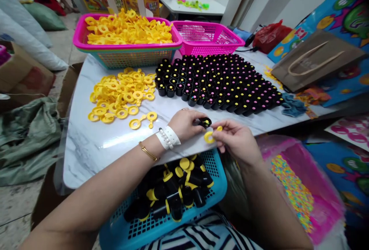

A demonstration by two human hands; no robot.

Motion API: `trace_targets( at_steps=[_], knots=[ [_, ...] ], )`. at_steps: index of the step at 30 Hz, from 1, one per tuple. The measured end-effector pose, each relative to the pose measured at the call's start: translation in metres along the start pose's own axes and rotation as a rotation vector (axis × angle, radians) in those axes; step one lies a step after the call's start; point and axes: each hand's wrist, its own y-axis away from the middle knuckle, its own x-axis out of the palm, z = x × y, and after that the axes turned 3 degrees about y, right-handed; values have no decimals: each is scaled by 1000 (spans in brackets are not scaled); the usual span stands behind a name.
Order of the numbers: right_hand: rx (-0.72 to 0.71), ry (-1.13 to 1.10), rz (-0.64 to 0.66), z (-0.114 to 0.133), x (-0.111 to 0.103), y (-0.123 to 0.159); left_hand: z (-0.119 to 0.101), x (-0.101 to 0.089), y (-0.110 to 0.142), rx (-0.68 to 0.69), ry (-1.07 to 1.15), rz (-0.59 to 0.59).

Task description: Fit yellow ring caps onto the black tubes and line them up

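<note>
- In the head view, holding a small black cup (204,122) in the left hand (186,126), thumb and fingers closed around its side, open end tipped toward the other hand, with something yellow showing at the mouth.
- Pinching a yellow ring piece (209,137) in the right hand (239,138), between thumb and fingertips, close beside the cup; cannot tell if touching it.
- Both held low over the near edge of the marbled table (86,158).
- On the table beyond the hands, standing close together in rows, many black cups (219,83) with pink or yellow dots at their tops.
- To the left of these, lying in a loose heap, more yellow rings (123,92), with a few nearer the front edge.
- Behind the heap, piled high with yellow pieces, a pink basket (77,37) stacked on a green one (115,60); just right of it, another pink basket (210,48).
- Below the table edge, under the hands, a blue basket (220,188) of black tubes with yellow caps (173,198), lying in a jumble.
- At lower right, in a pink-lined container (325,219), small multicoloured bits (294,192).
- Leaning at the table's right side, a brown paper bag (317,60).
</note>
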Motion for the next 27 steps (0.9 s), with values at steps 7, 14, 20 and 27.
trace_targets(
  at_steps=[7,14,20,27],
  knots=[
    [1,-9,-64,0,0,-40,-4,2,6,24,-71,0],
    [-8,-33,-30,-8,-2,-35,-8,2,9,-43,-22,36],
    [-38,47,-48,-7,3,-31,-11,-1,9,-84,76,75],
    [-5,9,4,-8,2,-33,-14,0,1,-401,535,197]
  ],
)
